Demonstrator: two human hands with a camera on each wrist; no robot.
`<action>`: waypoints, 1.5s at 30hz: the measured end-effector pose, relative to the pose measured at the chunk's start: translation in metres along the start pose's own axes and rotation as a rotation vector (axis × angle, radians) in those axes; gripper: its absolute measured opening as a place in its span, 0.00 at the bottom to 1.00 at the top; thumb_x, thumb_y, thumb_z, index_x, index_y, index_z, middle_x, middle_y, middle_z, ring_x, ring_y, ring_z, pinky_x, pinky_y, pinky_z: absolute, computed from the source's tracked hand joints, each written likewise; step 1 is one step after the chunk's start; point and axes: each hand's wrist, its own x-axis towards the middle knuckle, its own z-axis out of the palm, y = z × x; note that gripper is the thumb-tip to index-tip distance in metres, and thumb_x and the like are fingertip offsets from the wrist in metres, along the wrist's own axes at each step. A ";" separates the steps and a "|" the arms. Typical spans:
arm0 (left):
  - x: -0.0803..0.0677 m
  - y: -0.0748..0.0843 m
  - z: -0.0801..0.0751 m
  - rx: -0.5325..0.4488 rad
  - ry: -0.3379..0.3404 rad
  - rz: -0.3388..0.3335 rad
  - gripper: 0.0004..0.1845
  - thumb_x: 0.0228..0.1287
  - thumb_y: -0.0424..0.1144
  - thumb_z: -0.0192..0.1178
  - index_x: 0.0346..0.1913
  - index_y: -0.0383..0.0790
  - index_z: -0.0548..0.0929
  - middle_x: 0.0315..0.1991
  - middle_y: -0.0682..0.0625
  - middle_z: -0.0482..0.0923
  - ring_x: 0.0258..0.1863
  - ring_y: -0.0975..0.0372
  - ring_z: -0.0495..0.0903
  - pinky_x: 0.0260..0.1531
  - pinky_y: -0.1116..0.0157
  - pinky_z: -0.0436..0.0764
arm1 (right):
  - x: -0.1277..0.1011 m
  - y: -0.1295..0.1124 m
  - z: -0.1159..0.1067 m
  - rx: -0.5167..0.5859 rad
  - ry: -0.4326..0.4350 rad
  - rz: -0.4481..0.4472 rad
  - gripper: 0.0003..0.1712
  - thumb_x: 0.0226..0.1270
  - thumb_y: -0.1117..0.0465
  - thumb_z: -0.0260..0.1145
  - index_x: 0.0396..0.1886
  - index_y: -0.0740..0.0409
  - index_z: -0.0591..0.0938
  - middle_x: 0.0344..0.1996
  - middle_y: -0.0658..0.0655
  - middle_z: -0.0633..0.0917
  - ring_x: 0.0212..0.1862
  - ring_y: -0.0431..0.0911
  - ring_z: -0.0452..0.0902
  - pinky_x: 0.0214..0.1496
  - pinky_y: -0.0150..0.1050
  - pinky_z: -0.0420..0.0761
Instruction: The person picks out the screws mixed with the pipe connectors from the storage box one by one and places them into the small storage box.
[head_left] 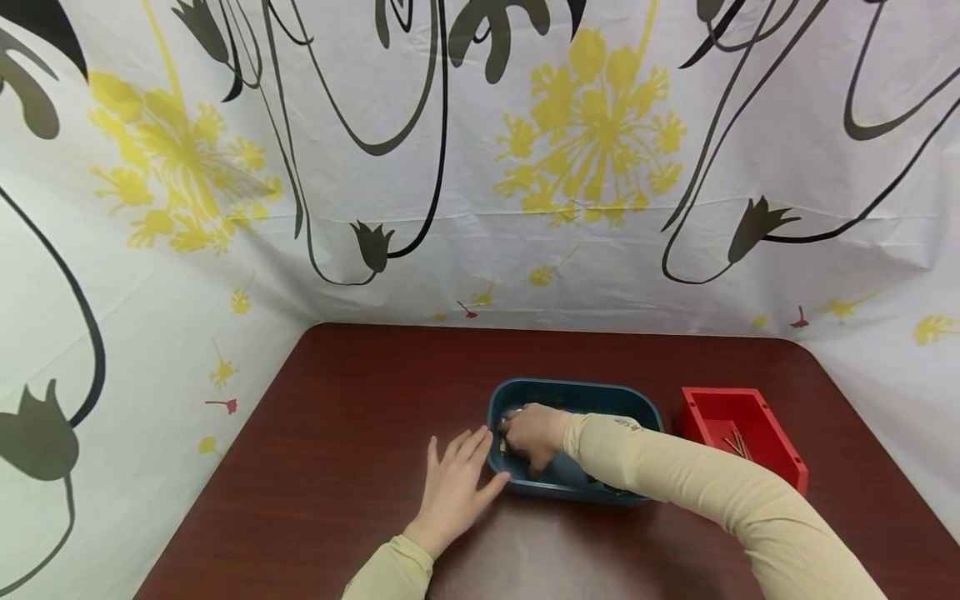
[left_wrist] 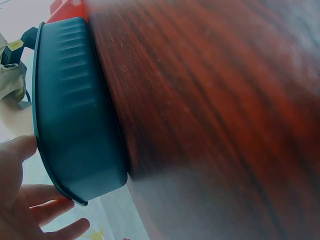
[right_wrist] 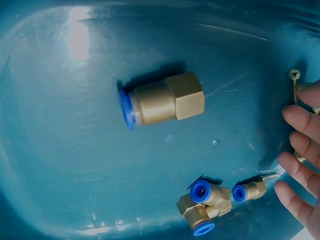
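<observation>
A teal plastic basin (head_left: pixel 577 492) stands on the table. My right hand (head_left: pixel 536 433) reaches down into its left end. In the right wrist view the right fingers (right_wrist: pixel 300 167) are spread, with fingertips right at a brass-coloured screw (right_wrist: pixel 294 86). More brass-coloured bits are partly hidden behind these fingers. A large brass pipe fitting (right_wrist: pixel 165 100) with a blue collar lies apart on the basin floor. Near the fingertips lie smaller blue-collared fittings (right_wrist: pixel 212 194). My left hand (head_left: pixel 457 487) has its fingers extended and touches the basin's left rim, as the left wrist view also shows.
A red open bin (head_left: pixel 791 467) with several thin brass-coloured pieces (head_left: pixel 737 442) in it stands right of the basin, partly behind the right sleeve. The dark reddish wooden table (head_left: pixel 375 400) ends at a patterned white cloth (head_left: pixel 420 292) at the back and sides.
</observation>
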 end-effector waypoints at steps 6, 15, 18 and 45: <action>0.000 0.001 0.000 -0.001 -0.010 -0.002 0.32 0.59 0.60 0.48 0.59 0.41 0.70 0.58 0.50 0.67 0.56 0.55 0.64 0.51 0.40 0.53 | -0.001 0.001 0.003 -0.041 0.000 0.025 0.10 0.41 0.48 0.72 0.16 0.44 0.80 0.38 0.43 0.78 0.36 0.38 0.67 0.34 0.36 0.72; 0.000 0.002 0.001 -0.002 -0.014 0.001 0.33 0.59 0.61 0.46 0.59 0.42 0.70 0.58 0.50 0.67 0.56 0.55 0.64 0.50 0.40 0.53 | -0.004 0.004 0.006 -0.040 -0.014 0.064 0.06 0.43 0.52 0.72 0.20 0.44 0.82 0.43 0.44 0.76 0.37 0.38 0.67 0.39 0.37 0.72; 0.000 0.002 0.002 -0.002 -0.016 0.002 0.33 0.59 0.61 0.46 0.59 0.42 0.70 0.58 0.50 0.67 0.56 0.55 0.64 0.51 0.40 0.53 | -0.005 0.006 0.006 -0.029 -0.014 0.066 0.06 0.43 0.52 0.72 0.19 0.44 0.81 0.43 0.43 0.76 0.37 0.38 0.67 0.40 0.37 0.71; 0.000 0.002 0.000 -0.010 0.001 -0.009 0.33 0.58 0.60 0.49 0.59 0.41 0.71 0.57 0.49 0.67 0.55 0.55 0.65 0.51 0.40 0.53 | -0.060 0.052 -0.036 0.072 0.190 0.039 0.15 0.43 0.52 0.72 0.10 0.42 0.74 0.33 0.46 0.71 0.35 0.43 0.63 0.35 0.41 0.70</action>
